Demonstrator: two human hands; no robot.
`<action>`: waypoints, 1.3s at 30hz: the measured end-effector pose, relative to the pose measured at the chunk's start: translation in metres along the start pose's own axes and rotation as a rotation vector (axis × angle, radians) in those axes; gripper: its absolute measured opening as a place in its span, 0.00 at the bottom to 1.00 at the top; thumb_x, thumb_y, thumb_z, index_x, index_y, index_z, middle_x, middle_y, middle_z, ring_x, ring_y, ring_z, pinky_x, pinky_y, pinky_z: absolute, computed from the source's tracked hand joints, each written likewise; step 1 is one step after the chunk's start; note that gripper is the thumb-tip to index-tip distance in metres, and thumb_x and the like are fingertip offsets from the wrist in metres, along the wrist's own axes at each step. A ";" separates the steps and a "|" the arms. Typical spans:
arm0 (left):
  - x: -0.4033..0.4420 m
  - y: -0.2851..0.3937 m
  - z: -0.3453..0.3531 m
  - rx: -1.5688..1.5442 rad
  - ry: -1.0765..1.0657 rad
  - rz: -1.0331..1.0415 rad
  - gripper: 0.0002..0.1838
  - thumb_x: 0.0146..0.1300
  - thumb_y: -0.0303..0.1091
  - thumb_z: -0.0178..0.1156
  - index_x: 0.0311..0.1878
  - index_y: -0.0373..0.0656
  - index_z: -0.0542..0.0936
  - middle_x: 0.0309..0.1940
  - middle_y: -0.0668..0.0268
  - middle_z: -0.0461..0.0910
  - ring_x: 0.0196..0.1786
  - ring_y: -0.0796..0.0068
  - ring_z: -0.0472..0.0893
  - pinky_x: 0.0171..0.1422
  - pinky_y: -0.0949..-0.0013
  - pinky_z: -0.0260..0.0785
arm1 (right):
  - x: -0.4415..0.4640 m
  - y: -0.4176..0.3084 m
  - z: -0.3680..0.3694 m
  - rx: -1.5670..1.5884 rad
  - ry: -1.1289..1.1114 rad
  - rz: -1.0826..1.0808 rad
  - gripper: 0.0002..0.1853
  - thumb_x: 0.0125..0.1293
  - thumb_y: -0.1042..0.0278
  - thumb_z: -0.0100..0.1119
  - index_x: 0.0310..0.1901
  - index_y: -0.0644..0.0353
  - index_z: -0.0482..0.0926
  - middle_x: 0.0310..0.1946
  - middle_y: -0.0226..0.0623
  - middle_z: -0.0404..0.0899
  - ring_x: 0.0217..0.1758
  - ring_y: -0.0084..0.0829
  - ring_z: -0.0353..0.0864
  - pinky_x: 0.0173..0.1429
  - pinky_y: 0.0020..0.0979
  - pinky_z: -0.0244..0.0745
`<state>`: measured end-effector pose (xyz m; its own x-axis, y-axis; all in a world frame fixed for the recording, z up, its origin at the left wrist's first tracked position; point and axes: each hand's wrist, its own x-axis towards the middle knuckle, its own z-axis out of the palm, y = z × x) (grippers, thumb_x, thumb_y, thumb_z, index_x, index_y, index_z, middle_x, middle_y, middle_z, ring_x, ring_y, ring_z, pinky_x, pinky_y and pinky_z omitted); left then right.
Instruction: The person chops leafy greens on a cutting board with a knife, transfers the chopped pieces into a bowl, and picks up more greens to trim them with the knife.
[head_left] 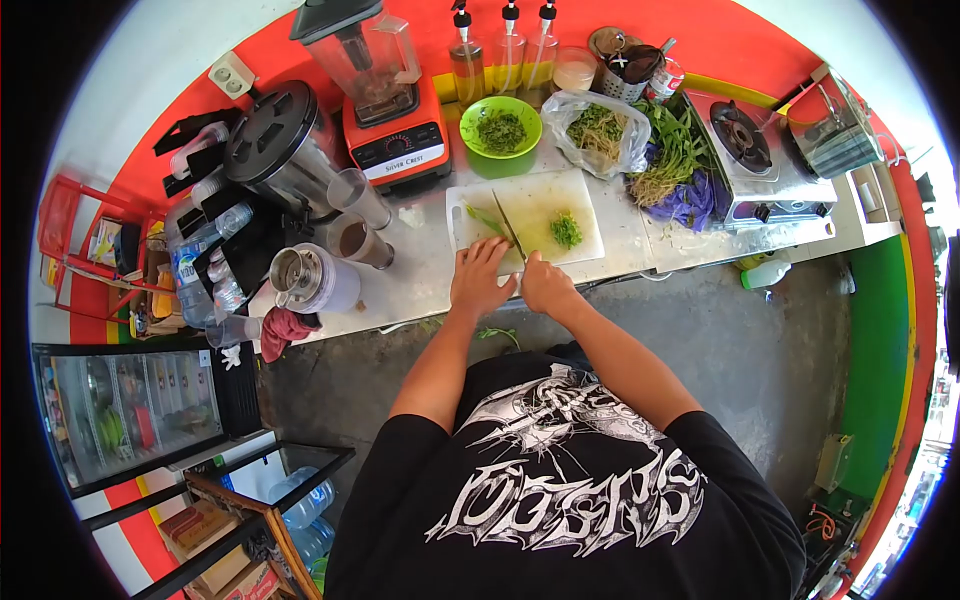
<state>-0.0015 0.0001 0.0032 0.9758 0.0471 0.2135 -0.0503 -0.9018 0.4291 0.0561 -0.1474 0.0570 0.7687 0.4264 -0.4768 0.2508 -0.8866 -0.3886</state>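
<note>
A knife (507, 222) is in my right hand (548, 285), its fingers wrapped round the handle at the front edge of a white cutting board (590, 215). The blade points away from me, just right of a few long green stalks (485, 217). My left hand (481, 277) presses on the near left part of the board, beside the stalks' near end; what its fingers hold, if anything, is hidden. Chopped greens (566, 230) lie in a small pile to the right of the blade. Behind the board stands a green bowl (500, 137) of cut greens.
At the left are a red blender (397, 140), two cups (360, 243) and a metal-topped jug (312, 281). A plastic bag (600, 133) of stems, leafy greens (672, 150) and a gas stove (760, 160) stand at the right. Pump bottles (507, 60) line the back.
</note>
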 end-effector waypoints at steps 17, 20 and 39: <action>-0.001 -0.003 0.002 -0.001 0.027 0.015 0.32 0.58 0.46 0.67 0.65 0.44 0.74 0.68 0.63 0.70 0.72 0.60 0.65 0.73 0.53 0.56 | -0.010 -0.002 0.020 0.012 0.028 0.044 0.15 0.75 0.63 0.48 0.52 0.69 0.65 0.45 0.65 0.83 0.53 0.60 0.84 0.59 0.51 0.78; -0.002 -0.005 0.006 0.023 0.055 0.035 0.31 0.57 0.46 0.67 0.63 0.43 0.75 0.69 0.61 0.70 0.72 0.58 0.66 0.73 0.52 0.56 | -0.007 -0.002 0.018 -0.009 0.011 0.053 0.16 0.76 0.61 0.49 0.53 0.67 0.66 0.46 0.62 0.84 0.55 0.58 0.84 0.60 0.49 0.78; -0.001 -0.007 0.002 -0.079 0.120 0.027 0.19 0.62 0.37 0.63 0.57 0.47 0.80 0.61 0.64 0.73 0.67 0.59 0.69 0.68 0.55 0.60 | 0.017 0.001 0.012 -0.053 0.014 -0.034 0.17 0.70 0.67 0.52 0.52 0.69 0.64 0.45 0.67 0.82 0.52 0.63 0.84 0.59 0.53 0.78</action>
<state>-0.0012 0.0055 -0.0021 0.9417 0.0788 0.3272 -0.0971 -0.8673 0.4883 0.0618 -0.1387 0.0393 0.7672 0.4545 -0.4526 0.3074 -0.8798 -0.3624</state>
